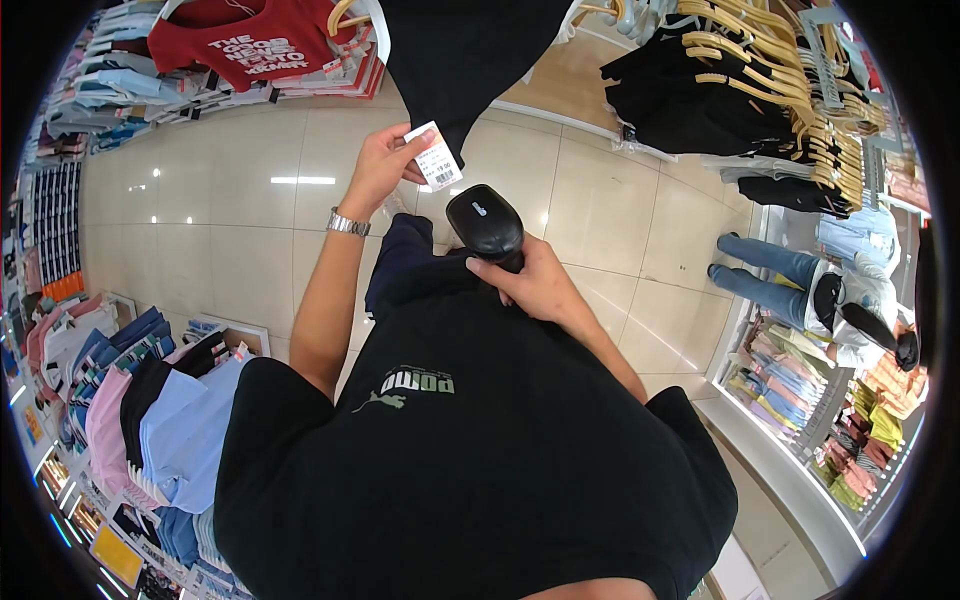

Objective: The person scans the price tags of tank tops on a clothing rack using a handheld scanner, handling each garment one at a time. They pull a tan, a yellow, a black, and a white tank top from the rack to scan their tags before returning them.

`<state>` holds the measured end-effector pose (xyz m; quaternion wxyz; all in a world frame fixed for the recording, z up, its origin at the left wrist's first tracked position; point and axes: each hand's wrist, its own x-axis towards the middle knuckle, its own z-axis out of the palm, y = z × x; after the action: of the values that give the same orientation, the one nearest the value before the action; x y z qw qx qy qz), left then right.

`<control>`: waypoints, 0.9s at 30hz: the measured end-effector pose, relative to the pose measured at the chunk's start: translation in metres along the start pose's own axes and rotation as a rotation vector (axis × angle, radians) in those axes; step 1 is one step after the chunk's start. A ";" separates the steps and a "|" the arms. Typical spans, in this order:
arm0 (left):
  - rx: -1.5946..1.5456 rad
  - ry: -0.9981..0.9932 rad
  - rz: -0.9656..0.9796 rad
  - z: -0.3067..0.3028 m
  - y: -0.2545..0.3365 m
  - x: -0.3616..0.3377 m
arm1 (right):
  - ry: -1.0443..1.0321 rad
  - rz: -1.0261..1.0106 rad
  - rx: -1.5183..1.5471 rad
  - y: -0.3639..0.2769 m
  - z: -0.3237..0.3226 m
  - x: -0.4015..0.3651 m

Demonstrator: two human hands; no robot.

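Note:
Pinched between the thumb and fingers of my left hand [381, 168] is a white price tag [434, 162] with printed text and a barcode. It lies against the lower end of a black garment [465, 55] hanging at the top of the head view. My right hand [543, 284] is closed around the handle of a black barcode scanner [486, 222]. The scanner's head points forward, just below and to the right of the tag, not touching it. Part of the handle is hidden by my fingers.
Black clothes on wooden hangers [770, 75] hang at upper right. A red shirt [245, 42] is at upper left, with folded clothes [180, 425] stacked at lower left. Another person [835, 295] stands by the shelves on the right. Tiled floor [255, 205] lies between the displays.

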<state>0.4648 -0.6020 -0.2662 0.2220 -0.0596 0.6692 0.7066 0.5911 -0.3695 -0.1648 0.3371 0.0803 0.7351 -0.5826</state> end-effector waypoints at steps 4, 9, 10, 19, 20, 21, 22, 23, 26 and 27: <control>-0.009 0.000 0.011 0.000 -0.001 -0.001 | 0.003 0.004 -0.018 -0.001 0.002 0.002; -0.014 0.002 0.015 0.001 -0.003 0.000 | 0.007 0.035 -0.022 -0.007 0.004 0.004; -0.012 0.004 0.014 0.002 -0.003 -0.001 | 0.005 0.040 -0.025 -0.009 0.003 0.004; -0.003 0.014 0.003 0.002 -0.003 0.000 | -0.005 0.060 -0.044 -0.011 0.006 0.009; -0.001 0.014 0.000 0.002 -0.003 0.000 | -0.003 0.058 -0.042 -0.010 0.006 0.009; 0.001 0.014 -0.003 0.003 -0.003 0.000 | -0.001 0.054 -0.039 -0.009 0.006 0.009; 0.003 0.013 -0.003 0.002 -0.003 0.000 | 0.000 0.049 -0.036 -0.009 0.006 0.010; 0.004 0.012 -0.002 0.002 -0.003 0.000 | 0.002 0.044 -0.033 -0.009 0.006 0.010; 0.006 0.017 -0.001 0.002 -0.003 0.000 | -0.002 0.047 -0.043 -0.005 0.006 0.012; 0.007 0.020 0.000 0.002 -0.003 0.001 | -0.004 0.054 -0.044 -0.005 0.006 0.013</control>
<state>0.4660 -0.5999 -0.2693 0.2157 -0.0658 0.6737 0.7037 0.5814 -0.3798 -0.1692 0.3559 0.0913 0.7448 -0.5571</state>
